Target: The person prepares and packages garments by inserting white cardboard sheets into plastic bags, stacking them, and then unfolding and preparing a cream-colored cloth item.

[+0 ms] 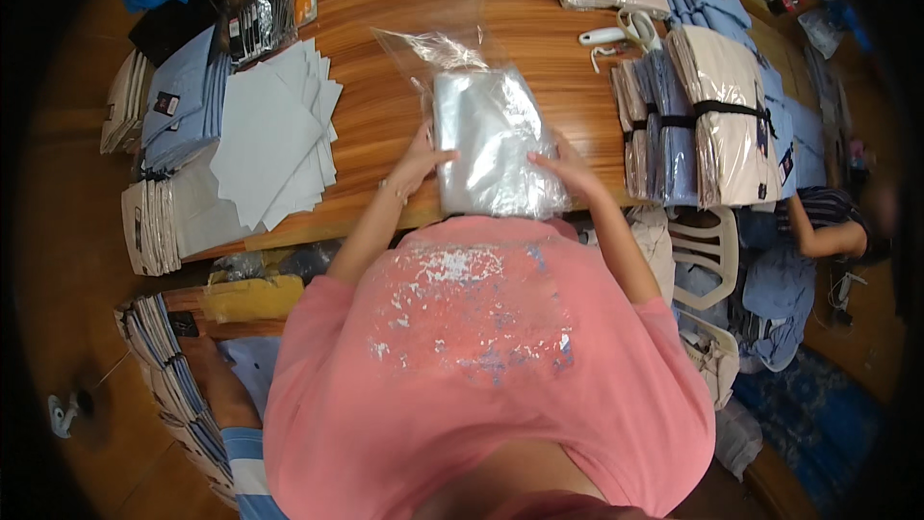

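A thick, shiny stack of clear plastic bags (pixel 491 149) is in front of me at the table's near edge. My left hand (pixel 417 160) grips its left side, with the thumb on top. On the right side, my right hand (pixel 568 169) holds it the same way, thumb over the top face. A loose transparent flap spreads from the stack's far end across the wood. The undersides of both hands' fingers are hidden by the stack.
White paper sheets (pixel 274 135) fan out at left, beside folded blue shirts (pixel 183 87). Bundles of bagged shirts (pixel 727 125) tied with black bands stand at right. Scissors (pixel 639 29) lie behind them. Another person's arm (pixel 828 236) is at far right, near a plastic chair (pixel 707 250).
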`<state>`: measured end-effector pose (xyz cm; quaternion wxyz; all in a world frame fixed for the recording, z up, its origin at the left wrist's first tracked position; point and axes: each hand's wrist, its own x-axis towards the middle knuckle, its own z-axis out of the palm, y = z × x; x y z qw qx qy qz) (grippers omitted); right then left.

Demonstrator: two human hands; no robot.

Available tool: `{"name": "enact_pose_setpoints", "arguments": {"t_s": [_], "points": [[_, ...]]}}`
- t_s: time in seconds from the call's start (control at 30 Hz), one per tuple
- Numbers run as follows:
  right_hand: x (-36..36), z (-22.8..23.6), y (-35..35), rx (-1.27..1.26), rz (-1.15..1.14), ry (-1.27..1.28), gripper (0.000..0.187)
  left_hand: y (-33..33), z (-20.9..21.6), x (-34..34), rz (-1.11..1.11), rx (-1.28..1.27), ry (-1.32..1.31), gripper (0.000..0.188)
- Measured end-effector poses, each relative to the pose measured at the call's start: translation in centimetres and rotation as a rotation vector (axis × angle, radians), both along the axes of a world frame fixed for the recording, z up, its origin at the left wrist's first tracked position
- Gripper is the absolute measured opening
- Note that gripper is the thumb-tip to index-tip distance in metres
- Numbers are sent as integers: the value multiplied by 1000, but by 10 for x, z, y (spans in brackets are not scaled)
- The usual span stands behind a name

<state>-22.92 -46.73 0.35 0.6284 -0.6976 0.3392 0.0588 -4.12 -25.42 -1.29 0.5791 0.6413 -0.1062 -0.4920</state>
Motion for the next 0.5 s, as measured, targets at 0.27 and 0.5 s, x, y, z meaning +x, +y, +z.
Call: {"name": "enact_pose_setpoints", "arguments": {"t_s": [0.27,0.5], "points": [[-33,14,12,162,126,-119,67,11,-6,14,-19,-61,217,54],[26,4,9,303,-216,-183,59,7,17,4,-109,-63,244,52]]}}
